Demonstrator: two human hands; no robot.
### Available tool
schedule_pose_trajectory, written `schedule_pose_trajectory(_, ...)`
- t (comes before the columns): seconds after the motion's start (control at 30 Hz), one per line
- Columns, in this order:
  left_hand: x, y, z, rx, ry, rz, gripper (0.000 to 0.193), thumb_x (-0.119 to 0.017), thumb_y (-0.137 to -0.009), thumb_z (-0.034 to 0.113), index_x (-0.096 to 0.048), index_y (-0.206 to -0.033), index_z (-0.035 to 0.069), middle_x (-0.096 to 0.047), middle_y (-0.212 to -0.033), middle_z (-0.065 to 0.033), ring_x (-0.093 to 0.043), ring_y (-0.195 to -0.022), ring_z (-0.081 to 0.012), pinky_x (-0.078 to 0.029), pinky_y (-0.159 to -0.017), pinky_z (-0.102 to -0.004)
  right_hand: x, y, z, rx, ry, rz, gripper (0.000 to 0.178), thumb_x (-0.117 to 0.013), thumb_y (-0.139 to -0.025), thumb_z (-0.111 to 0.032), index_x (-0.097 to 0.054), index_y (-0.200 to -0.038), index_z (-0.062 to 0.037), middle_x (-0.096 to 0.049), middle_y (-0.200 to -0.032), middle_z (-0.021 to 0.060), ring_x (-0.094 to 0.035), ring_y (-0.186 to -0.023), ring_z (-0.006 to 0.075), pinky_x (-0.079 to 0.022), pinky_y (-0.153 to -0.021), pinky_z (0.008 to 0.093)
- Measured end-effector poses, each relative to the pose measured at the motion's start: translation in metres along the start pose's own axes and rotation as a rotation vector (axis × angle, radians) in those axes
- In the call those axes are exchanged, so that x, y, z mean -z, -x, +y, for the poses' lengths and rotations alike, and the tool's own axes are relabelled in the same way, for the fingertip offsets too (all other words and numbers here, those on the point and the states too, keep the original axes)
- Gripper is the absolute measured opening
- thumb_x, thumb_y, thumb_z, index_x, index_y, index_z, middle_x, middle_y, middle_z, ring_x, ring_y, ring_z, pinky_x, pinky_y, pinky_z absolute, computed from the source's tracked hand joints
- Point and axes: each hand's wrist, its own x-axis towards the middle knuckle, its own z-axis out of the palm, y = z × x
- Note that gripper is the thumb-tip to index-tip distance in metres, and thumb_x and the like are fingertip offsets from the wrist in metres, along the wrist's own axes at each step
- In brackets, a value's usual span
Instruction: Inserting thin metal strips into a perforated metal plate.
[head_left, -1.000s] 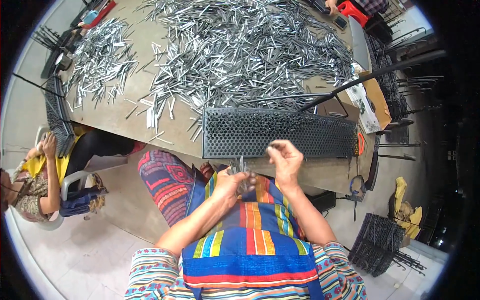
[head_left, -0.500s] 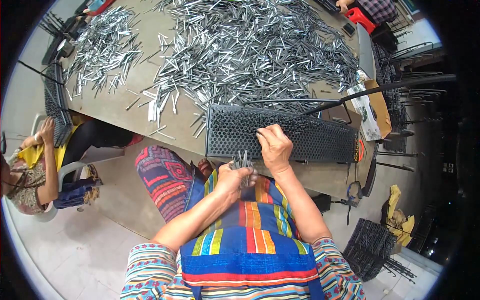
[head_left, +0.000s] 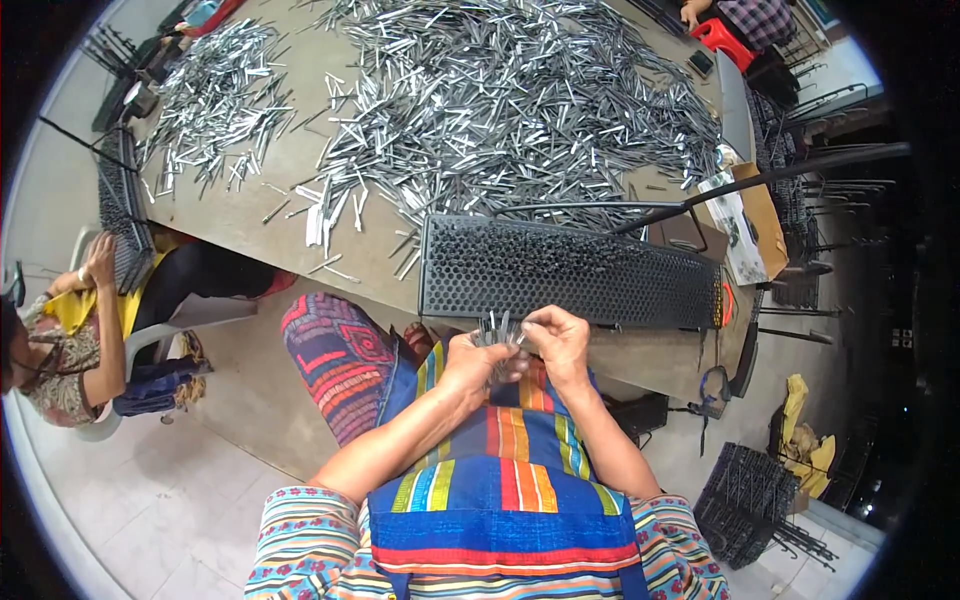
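My left hand (head_left: pixel 468 368) is closed around a small bunch of thin grey strips (head_left: pixel 494 326), whose ends stick up past the fingers. Close beside it, my right hand (head_left: pixel 562 346) pinches at the bunch, with what looks like one pale strip between thumb and fingers. Both hands are above my striped apron (head_left: pixel 520 480), just in front of the table edge. Beyond them lies a long black rack (head_left: pixel 560 275) full of small round holes. Dark bits stand in many holes along its far side; the near rows look bare.
A large heap of grey strips (head_left: pixel 510 120) covers the table, with a smaller heap (head_left: pixel 215 105) at the left. An open cardboard box (head_left: pixel 765 225) stands right of the rack, below a long black bar (head_left: pixel 780 178). A seated person (head_left: pixel 75 340) is at the left.
My right hand has come back from the rack toward me, down to the bunch in my left hand. The left hand has barely moved.
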Motion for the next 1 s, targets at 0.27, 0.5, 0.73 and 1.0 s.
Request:
schedule_pose_trajectory(0.27, -0.003, 0.004, 0.003, -0.008, -0.053, -0.033, 0.010, -0.059, -0.084, -0.002, -0.063, -0.093, -0.003, -0.069, -0.079, -0.0131, -0.067, -0.063, -0.0191, -0.056, -0.052, -0.0280, 0.003, -0.005, -0.006, -0.205, -0.041, -0.171, 0.005, -0.068, -0.080, -0.001, -0.067, -0.084, 0.0001, -0.062, -0.065, 0.0008, -0.048, -0.049, 0.0031, -0.037, -0.045, 0.0172)
schedule_pose_trajectory(0.5, 0.006, -0.002, 0.003, 0.000, 0.029, 0.036, 0.009, -0.059, -0.087, 0.003, -0.062, -0.095, 0.000, -0.068, -0.083, -0.0107, -0.068, -0.065, -0.0192, -0.058, -0.055, -0.0311, 0.008, -0.008, 0.001, -0.057, -0.168, 0.026, 0.007, -0.068, -0.080, 0.001, -0.067, -0.086, 0.0005, -0.061, -0.066, -0.0001, -0.046, -0.049, 0.0032, -0.034, -0.045, 0.0177)
schedule_pose_trajectory(0.73, 0.010, 0.002, -0.003, 0.021, -0.072, 0.059, 0.013, -0.057, -0.085, 0.000, -0.061, -0.098, -0.003, -0.068, -0.084, -0.0148, -0.068, -0.067, -0.0216, -0.057, -0.053, -0.0326, 0.007, -0.048, -0.019, 0.527, 0.255, 0.272, 0.008, -0.070, -0.077, 0.004, -0.068, -0.084, 0.0019, -0.060, -0.076, -0.0008, -0.045, -0.056, 0.0026, -0.033, -0.048, 0.0179)
schedule_pose_trajectory(1.0, 0.011, 0.005, 0.001, 0.000, -0.061, 0.061, 0.013, -0.059, -0.084, 0.001, -0.061, -0.097, -0.003, -0.069, -0.084, -0.0150, -0.068, -0.067, -0.0211, -0.056, -0.052, -0.0315, 0.006, -0.060, -0.018, 0.616, 0.372, 0.298, 0.010, -0.071, -0.076, 0.004, -0.069, -0.086, 0.0008, -0.061, -0.079, 0.0010, -0.052, -0.064, 0.0041, -0.040, -0.056, 0.0187)
